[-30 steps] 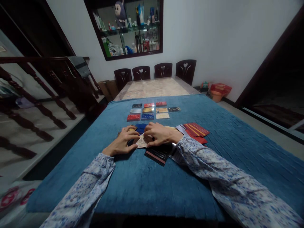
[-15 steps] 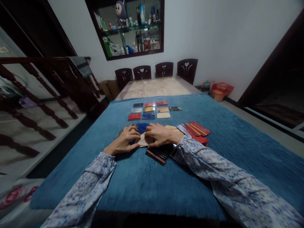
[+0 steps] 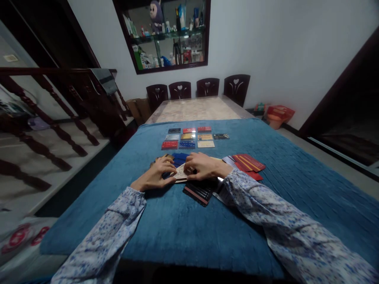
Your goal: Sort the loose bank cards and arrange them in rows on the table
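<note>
Cream-coloured cards (image 3: 181, 173) lie overlapped between my two hands. My left hand (image 3: 157, 172) is curled at their left end, thumb and fingers around the edge. From the right, my right hand (image 3: 203, 166) bends its fingers and thumb onto the same cards, hiding part of them. Blue cards (image 3: 180, 158) fan out just behind, beside gold-toned cards (image 3: 162, 158) partly under my left fingers. Dark cards with a stripe (image 3: 197, 192) rest in front of my right hand. Red cards (image 3: 248, 162) spread out beyond my right wrist.
Several cards stand in rows farther back, among them a red card (image 3: 169, 145), a white card (image 3: 206, 144) and a black card (image 3: 221, 136). A blue cloth (image 3: 166, 232) covers the near table; its bare stone top (image 3: 195, 108) shows behind. Chairs (image 3: 207, 86) line the far end.
The view has shifted slightly. More of the cream cards' face shows between my hands, and my right fingers have lifted or bent a little. The laid-out rows are unchanged.
</note>
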Demonstrator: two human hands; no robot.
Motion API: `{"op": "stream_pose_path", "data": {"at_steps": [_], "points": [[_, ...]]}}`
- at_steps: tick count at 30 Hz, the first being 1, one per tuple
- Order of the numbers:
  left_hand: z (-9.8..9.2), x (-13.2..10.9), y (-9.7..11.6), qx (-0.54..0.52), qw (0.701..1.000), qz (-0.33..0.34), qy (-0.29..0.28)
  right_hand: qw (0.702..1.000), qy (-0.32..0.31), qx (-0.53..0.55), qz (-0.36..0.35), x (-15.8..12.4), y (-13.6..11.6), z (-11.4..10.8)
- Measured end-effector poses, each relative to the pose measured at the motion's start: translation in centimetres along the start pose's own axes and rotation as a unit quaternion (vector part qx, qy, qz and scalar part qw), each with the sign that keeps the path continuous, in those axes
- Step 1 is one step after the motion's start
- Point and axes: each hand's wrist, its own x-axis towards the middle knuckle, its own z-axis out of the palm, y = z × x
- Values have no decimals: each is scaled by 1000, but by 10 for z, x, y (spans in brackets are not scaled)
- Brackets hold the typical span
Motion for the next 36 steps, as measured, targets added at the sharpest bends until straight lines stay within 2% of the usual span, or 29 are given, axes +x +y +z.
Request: {"op": "stream_pose_path", "data": {"at_steps": [4,10,15,31,36], "points": [[0,-2,0,1,1000,-6,12,999,24,-13,-32,0,5,3],[2,0,1,-1,997,36,66,996,50,-44,-66,0,9,4],[3,3,7,4,994,62,87,995,55,-50,-71,0,10,4],[0,5,9,-89,991,68,78,997,39,2,-71,0,8,1],[2,4,6,-73,989,79,103,997,44,11,-64,-1,7,0]]}}
